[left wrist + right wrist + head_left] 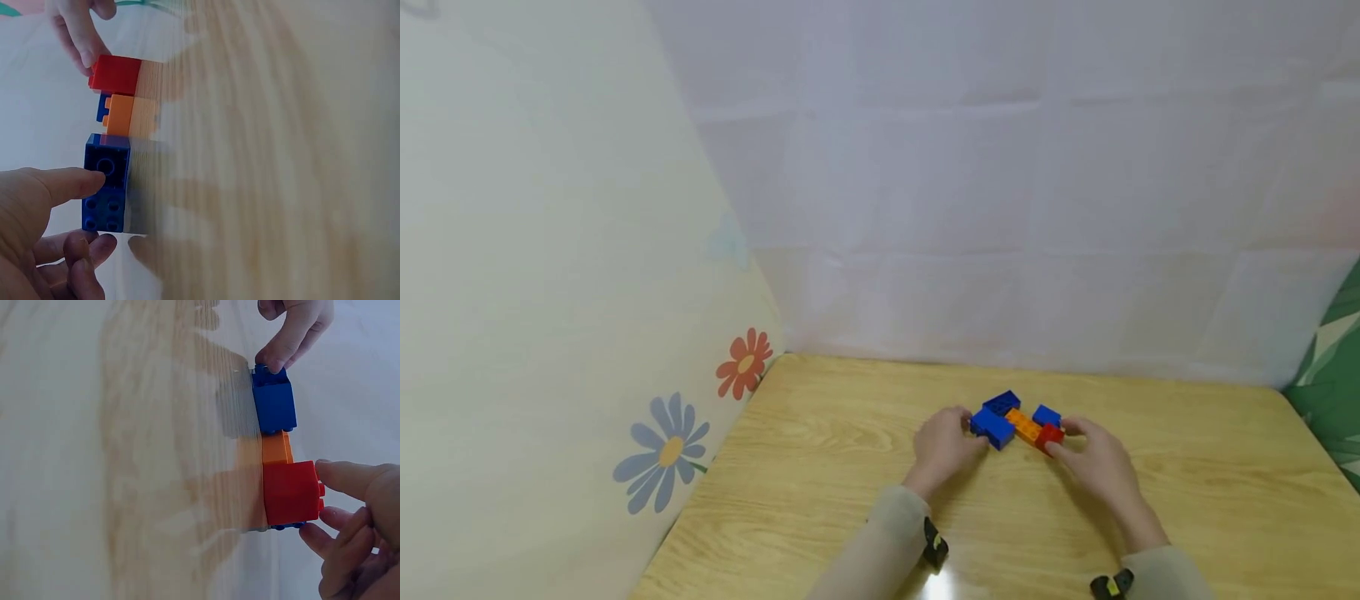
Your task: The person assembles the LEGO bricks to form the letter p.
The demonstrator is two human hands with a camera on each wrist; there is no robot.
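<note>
My left hand (942, 447) has its thumb and fingers around a pair of blue bricks (996, 429), which the left wrist view shows as a blue brick (105, 214) with its studs and hollow side facing out. Thumb and fingers of my right hand (1099, 462) pinch a red brick (1049, 437); in the right wrist view its studs face the hand (369, 531). Between the blue pair and the red brick lies an orange brick (1024, 426). Another blue brick (1047, 416) sits just behind the red one, and a darker blue brick (1002, 403) behind the blue pair.
The bricks lie close together on a wooden table (820, 433), towards its back edge. A white cloth (925, 208) hangs behind it. At the left stands a pale wall with flower pictures (671, 452), and a green leaf pattern (1333, 383) shows at the right.
</note>
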